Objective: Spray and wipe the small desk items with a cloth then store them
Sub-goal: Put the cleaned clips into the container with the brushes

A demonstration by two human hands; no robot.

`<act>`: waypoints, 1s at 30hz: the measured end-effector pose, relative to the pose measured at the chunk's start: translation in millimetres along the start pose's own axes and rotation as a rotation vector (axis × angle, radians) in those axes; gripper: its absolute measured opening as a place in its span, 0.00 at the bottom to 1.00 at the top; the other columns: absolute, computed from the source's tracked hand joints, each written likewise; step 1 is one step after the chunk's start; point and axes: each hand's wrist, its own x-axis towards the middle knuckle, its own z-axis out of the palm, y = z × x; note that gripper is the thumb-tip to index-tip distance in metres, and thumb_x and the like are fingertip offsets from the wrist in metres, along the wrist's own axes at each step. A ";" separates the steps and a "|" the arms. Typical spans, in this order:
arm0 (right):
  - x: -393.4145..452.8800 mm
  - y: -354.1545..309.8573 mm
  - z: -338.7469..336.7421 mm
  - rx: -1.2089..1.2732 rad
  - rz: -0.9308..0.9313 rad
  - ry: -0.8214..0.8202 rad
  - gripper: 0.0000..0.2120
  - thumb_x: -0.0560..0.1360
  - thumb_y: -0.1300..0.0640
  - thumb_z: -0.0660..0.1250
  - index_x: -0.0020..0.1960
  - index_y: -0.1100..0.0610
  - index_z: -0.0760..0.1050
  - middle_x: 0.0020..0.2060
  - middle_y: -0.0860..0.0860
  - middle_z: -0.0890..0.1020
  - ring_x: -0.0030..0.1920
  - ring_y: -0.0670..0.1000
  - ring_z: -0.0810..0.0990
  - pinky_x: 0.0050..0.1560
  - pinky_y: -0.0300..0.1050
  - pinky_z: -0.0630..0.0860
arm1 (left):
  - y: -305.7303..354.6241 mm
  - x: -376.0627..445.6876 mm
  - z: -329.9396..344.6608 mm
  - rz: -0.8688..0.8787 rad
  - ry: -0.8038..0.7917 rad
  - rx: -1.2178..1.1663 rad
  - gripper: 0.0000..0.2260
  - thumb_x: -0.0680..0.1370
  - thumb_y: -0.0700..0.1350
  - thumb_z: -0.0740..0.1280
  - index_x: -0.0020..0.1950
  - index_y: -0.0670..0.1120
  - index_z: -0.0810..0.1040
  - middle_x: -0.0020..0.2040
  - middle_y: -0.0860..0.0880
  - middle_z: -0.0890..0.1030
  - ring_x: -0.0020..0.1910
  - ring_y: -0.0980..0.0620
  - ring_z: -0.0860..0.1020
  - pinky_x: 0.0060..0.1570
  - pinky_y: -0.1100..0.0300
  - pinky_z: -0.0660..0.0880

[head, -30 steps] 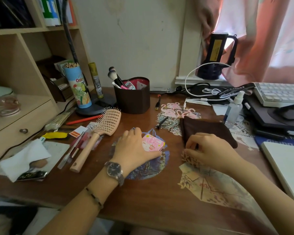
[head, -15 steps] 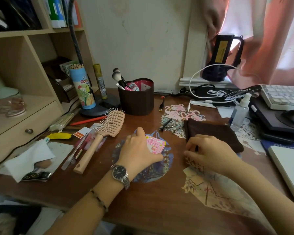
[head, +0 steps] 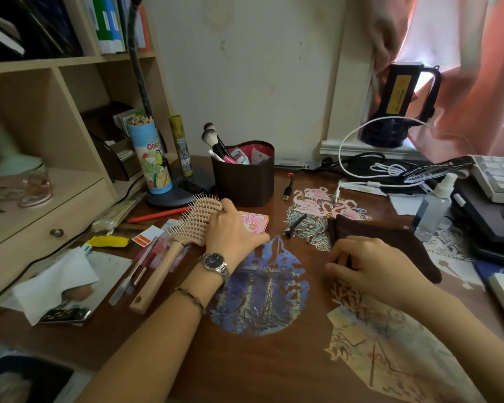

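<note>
One head camera is looking forward and down from above the desk point(head: 245, 359), close to it. It is facing the wall point(head: 259, 68) behind, with the shelf point(head: 41, 117) at left and the curtain point(head: 463, 53) at right.

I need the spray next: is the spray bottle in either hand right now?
No. The spray bottle stands alone at the desk's right, away from both hands.

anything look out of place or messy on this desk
Yes. A crumpled tissue lies over odds and ends at the left edge, a hairbrush sprawls across pens, and small metal bits lie scattered on the flamingo mat. Nothing looks spilled or broken.
</note>
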 end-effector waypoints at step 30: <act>4.0 8.9 -10.2 0.016 0.001 -0.015 0.04 0.74 0.43 0.65 0.45 0.41 0.74 0.40 0.40 0.76 0.38 0.39 0.75 0.32 0.33 0.66 | -9.9 12.6 14.6 0.040 -0.004 -0.042 0.38 0.67 0.64 0.71 0.67 0.43 0.66 0.61 0.43 0.74 0.62 0.44 0.70 0.57 0.52 0.71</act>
